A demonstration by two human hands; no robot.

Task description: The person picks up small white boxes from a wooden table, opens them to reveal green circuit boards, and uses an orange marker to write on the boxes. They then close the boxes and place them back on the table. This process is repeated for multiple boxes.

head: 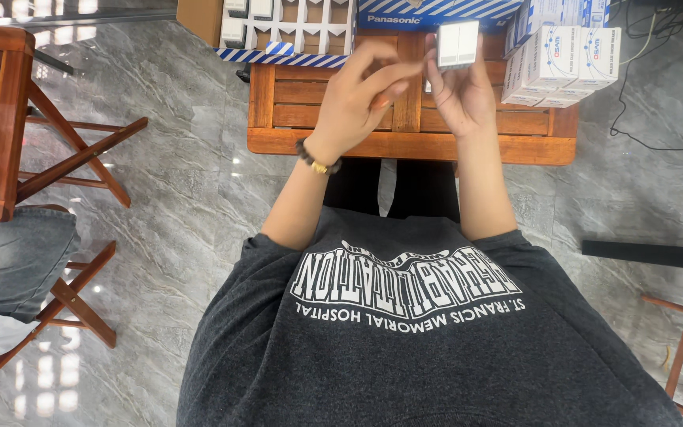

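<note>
My right hand (464,93) holds up a small white rectangular switch part (458,43) above the slatted wooden table (302,119). My left hand (361,93), with a beaded bracelet at the wrist, hovers just left of it with the fingers curled and the fingertips reaching toward the part; nothing shows clearly in it. Both hands are over the middle of the table.
A blue-striped carton (278,32) with divider cells and several white parts lies at the table's back. Stacked small white boxes (563,55) stand at the right back corner. A wooden folding table (1,119) and stool stand to the left; black cables (642,134) trail on the marble floor.
</note>
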